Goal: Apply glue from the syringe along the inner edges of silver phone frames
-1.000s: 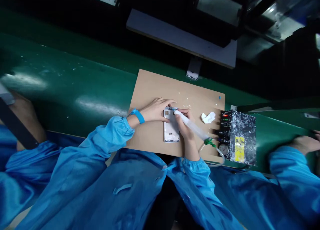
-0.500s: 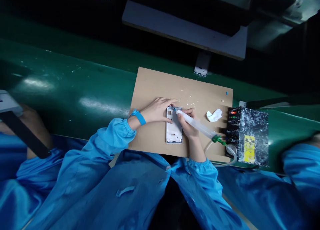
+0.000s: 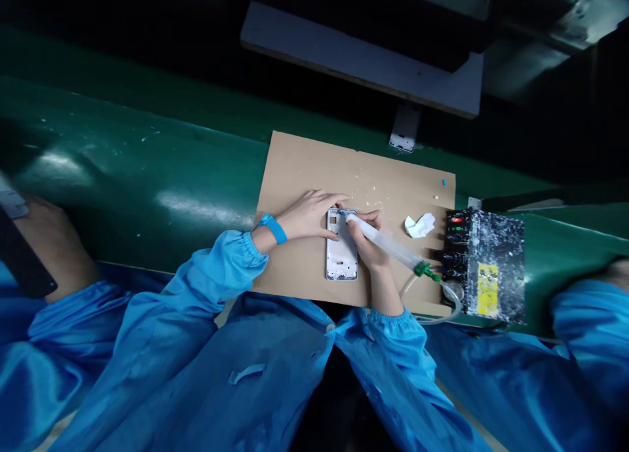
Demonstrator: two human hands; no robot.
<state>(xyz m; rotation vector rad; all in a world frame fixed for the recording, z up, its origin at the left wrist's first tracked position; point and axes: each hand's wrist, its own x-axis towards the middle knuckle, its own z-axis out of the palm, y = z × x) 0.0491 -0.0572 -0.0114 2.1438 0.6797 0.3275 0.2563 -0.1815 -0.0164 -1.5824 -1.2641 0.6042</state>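
Note:
A pale phone frame (image 3: pixel 342 252) lies on a sheet of cardboard (image 3: pixel 304 167) in front of me. My left hand (image 3: pixel 314 215) grips its upper left side, thumb on the near edge and fingers around the top. In my right hand (image 3: pixel 367 237) is a translucent dispensing syringe (image 3: pixel 390 247), held like a pen. The syringe's tip points at the top edge of the frame, close to my left fingers; whether it touches I cannot tell. A green fitting (image 3: pixel 425 270) joins the syringe's rear to a clear hose. Around my left wrist sits a blue wrist strap (image 3: pixel 273 229).
A smeared black dispenser box (image 3: pixel 496 265) with a lit red display stands at the right, the hose running to it. Crumpled white tissue (image 3: pixel 420 226) lies beside it. Another phone frame (image 3: pixel 403 134) rests under the grey shelf (image 3: pixel 363 59). Co-workers' blue sleeves flank me.
The syringe tip has shifted very slightly left along the frame's top edge. At the left, a co-worker's hand and the object in it have moved left. The phone frame stays in place.

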